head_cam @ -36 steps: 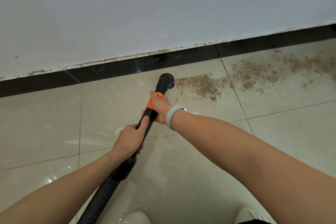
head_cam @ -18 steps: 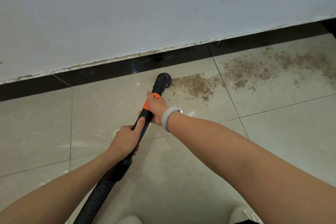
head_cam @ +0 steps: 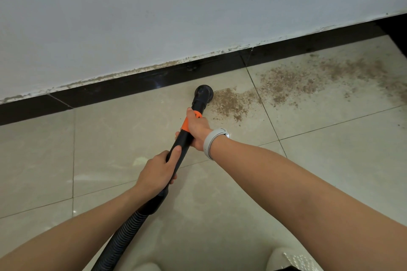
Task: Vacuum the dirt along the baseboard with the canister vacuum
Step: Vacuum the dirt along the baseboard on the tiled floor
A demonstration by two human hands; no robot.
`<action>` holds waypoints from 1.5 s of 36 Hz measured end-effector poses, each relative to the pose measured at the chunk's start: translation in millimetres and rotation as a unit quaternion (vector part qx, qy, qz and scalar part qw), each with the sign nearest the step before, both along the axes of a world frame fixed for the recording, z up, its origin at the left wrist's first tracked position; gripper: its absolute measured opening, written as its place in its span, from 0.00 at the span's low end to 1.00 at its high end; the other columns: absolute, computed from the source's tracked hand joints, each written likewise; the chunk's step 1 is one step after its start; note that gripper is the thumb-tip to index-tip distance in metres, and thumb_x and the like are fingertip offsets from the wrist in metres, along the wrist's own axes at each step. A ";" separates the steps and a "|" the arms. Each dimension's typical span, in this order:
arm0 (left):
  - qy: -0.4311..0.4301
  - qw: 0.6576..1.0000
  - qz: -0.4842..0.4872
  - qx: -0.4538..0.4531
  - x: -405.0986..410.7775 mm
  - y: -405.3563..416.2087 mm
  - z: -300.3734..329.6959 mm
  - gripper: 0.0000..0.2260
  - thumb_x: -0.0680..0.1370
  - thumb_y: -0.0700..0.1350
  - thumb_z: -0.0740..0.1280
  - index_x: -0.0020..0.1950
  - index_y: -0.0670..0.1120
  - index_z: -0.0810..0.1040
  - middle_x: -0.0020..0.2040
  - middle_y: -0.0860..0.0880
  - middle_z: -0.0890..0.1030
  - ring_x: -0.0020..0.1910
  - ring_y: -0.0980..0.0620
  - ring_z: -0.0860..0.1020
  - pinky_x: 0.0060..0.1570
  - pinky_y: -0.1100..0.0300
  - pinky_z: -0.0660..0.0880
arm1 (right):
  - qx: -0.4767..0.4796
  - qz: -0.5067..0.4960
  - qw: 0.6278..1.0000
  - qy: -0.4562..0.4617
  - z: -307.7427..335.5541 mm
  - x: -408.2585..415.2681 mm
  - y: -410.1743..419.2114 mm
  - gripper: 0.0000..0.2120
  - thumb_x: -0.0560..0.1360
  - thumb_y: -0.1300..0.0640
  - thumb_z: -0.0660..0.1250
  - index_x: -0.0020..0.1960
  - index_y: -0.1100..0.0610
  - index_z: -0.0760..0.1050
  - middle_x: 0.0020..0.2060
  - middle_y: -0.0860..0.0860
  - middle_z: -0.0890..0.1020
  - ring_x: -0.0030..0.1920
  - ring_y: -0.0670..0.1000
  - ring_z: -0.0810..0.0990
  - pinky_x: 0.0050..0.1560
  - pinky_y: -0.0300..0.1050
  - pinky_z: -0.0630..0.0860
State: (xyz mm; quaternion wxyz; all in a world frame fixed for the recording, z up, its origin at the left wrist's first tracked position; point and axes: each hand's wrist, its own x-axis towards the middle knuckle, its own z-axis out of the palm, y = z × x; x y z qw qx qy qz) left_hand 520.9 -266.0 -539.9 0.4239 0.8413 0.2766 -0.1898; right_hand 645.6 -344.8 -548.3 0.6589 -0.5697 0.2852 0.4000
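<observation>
I hold a black vacuum wand (head_cam: 187, 136) with an orange collar in both hands. My right hand (head_cam: 197, 130), a pale band on its wrist, grips the wand at the orange collar. My left hand (head_cam: 159, 170) grips it lower down, just above the ribbed black hose (head_cam: 123, 237). The round black nozzle (head_cam: 203, 93) rests on the tile close to the black baseboard (head_cam: 136, 83). Brown dirt (head_cam: 231, 103) begins right beside the nozzle and spreads to the right along the baseboard (head_cam: 308, 77). The canister is out of view.
A white wall (head_cam: 176, 11) with a chipped lower edge rises above the baseboard. The floor is glossy beige tile (head_cam: 105, 143) with dark grout lines. The tips of my pale shoes (head_cam: 290, 259) show at the bottom edge.
The nozzle has slid a little to the right along the baseboard, up to the edge of the nearest dirt patch. Both hands keep the same hold on the wand.
</observation>
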 end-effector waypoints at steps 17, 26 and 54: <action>-0.006 0.993 -0.091 0.069 -3.4 -2.3 -3.7 0.22 0.80 0.62 0.54 0.41 0.46 0.75 0.32 0.51 0.82 0.34 0.51 0.81 0.44 0.50 0.79 | 0.040 -0.104 0.994 -0.022 -5.7 -13.3 -19.5 0.20 0.78 0.46 0.65 0.60 0.61 0.70 0.41 0.56 0.75 0.30 0.52 0.77 0.33 0.45 0.81; -0.014 0.995 -0.093 0.042 5.5 -2.3 -4.8 0.22 0.81 0.60 0.55 0.39 0.45 0.75 0.31 0.49 0.82 0.34 0.51 0.81 0.42 0.54 0.78 | 0.095 -0.102 0.990 -0.013 -5.4 -13.7 -28.0 0.17 0.76 0.48 0.69 0.55 0.59 0.71 0.38 0.55 0.77 0.31 0.53 0.80 0.45 0.51 0.82; -0.017 0.989 -0.142 -0.029 68.2 -57.2 -3.6 0.24 0.81 0.62 0.54 0.40 0.44 0.75 0.33 0.47 0.83 0.32 0.48 0.81 0.43 0.54 0.78 | 0.017 -0.158 0.987 -0.026 4.3 39.0 -84.3 0.15 0.78 0.47 0.65 0.46 0.60 0.69 0.31 0.55 0.75 0.29 0.53 0.75 0.37 0.48 0.78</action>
